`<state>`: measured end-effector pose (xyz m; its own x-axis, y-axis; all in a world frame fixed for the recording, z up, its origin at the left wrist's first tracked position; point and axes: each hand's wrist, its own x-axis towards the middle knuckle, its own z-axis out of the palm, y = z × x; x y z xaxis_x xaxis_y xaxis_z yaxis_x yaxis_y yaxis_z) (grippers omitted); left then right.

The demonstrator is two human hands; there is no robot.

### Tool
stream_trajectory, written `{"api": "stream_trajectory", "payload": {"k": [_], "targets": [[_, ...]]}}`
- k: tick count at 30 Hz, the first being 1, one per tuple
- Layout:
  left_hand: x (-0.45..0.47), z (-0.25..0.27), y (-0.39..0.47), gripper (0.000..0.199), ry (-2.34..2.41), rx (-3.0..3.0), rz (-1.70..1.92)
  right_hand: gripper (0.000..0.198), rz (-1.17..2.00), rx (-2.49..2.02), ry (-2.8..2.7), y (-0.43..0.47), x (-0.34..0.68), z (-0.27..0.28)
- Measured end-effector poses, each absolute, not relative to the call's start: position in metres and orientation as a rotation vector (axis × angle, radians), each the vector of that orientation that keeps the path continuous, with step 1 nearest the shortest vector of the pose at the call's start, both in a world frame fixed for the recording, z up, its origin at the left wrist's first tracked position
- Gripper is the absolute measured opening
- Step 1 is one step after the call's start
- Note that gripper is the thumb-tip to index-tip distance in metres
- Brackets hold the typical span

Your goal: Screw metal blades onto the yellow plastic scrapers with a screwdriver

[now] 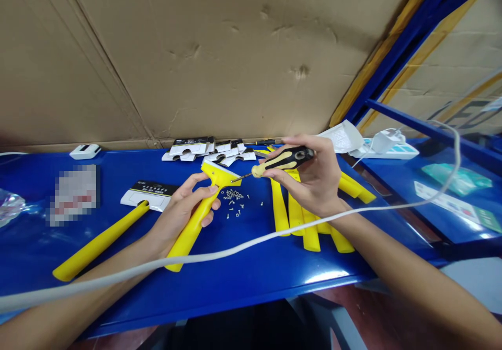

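Note:
My left hand [188, 206] is wrapped round the handle of a yellow scraper [196, 216], its wide head tilted up and away from me. In my right hand [319, 177] is a black and cream screwdriver [282, 160], held between thumb and fingers. Its tip meets the right side of the scraper head, at what looks like a screw. A pile of small screws and nuts [233, 201] lies on the table just beyond and right of the scraper. Several more yellow scrapers [309, 229] lie beneath my right hand, partly hidden by it.
A finished-looking scraper with a black and white card sleeve [151, 194] lies at left. More card sleeves [190, 147] are heaped against the cardboard wall. A white cable [235, 248] crosses in front of both forearms. A power strip [392, 150] sits at right on the blue table [243, 292].

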<state>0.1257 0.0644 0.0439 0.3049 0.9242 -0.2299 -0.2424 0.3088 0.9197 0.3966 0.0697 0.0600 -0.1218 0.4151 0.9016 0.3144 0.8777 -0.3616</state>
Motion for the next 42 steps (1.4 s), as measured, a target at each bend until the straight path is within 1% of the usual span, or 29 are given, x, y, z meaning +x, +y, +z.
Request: {"api": "stream_trajectory", "payload": {"k": [3, 7, 9, 12, 17, 21, 23, 25, 29, 30, 34, 36, 39, 40, 42], "targets": [[0.125, 0.04, 0.066, 0.052, 0.916, 0.92, 0.939, 0.062, 0.024, -0.58, -1.754, 0.07, 0.398, 0.059], [0.123, 0.036, 0.072, 0.056, 0.894, 0.915, 0.96, 0.059, 0.253, -0.569, -1.795, 0.066, 0.396, 0.057], [0.122, 0.037, 0.073, 0.055, 0.894, 0.901, 0.958, 0.055, 0.308, -0.561, -1.769, 0.065, 0.394, 0.057], [0.121, 0.04, 0.072, 0.053, 0.897, 0.874, 0.942, 0.052, 0.258, -0.535, -1.73, 0.065, 0.392, 0.057], [0.125, 0.047, 0.067, 0.048, 0.892, 0.87, 0.99, 0.059, 0.171, -0.51, -1.699, 0.068, 0.393, 0.06], [0.127, 0.047, 0.064, 0.042, 0.885, 0.863, 0.997, 0.065, 0.131, -0.579, -1.675, 0.071, 0.396, 0.06], [0.128, 0.044, 0.063, 0.041, 0.876, 0.86, 0.989, 0.061, 0.092, -0.626, -1.663, 0.071, 0.397, 0.06], [0.127, 0.041, 0.065, 0.042, 0.869, 0.856, 0.989, 0.052, 0.147, -0.65, -1.691, 0.071, 0.398, 0.061], [0.126, 0.037, 0.07, 0.046, 0.872, 0.842, 1.014, 0.045, 0.467, -0.61, -1.744, 0.07, 0.398, 0.062], [0.125, 0.036, 0.071, 0.047, 0.878, 0.84, 1.005, 0.043, 0.473, -0.615, -1.738, 0.071, 0.398, 0.062], [0.123, 0.038, 0.072, 0.05, 0.897, 0.859, 0.956, 0.043, 0.277, -0.719, -1.694, 0.072, 0.398, 0.06], [0.123, 0.038, 0.071, 0.05, 0.897, 0.859, 0.977, 0.044, 0.332, -0.711, -1.695, 0.072, 0.398, 0.059], [0.124, 0.039, 0.071, 0.051, 0.898, 0.843, 1.002, 0.049, 0.545, -0.627, -1.715, 0.07, 0.396, 0.059], [0.124, 0.039, 0.071, 0.051, 0.897, 0.839, 1.006, 0.048, 0.573, -0.618, -1.711, 0.07, 0.396, 0.059], [0.124, 0.04, 0.071, 0.051, 0.899, 0.831, 1.011, 0.041, 0.505, -0.656, -1.695, 0.071, 0.397, 0.059]]}}
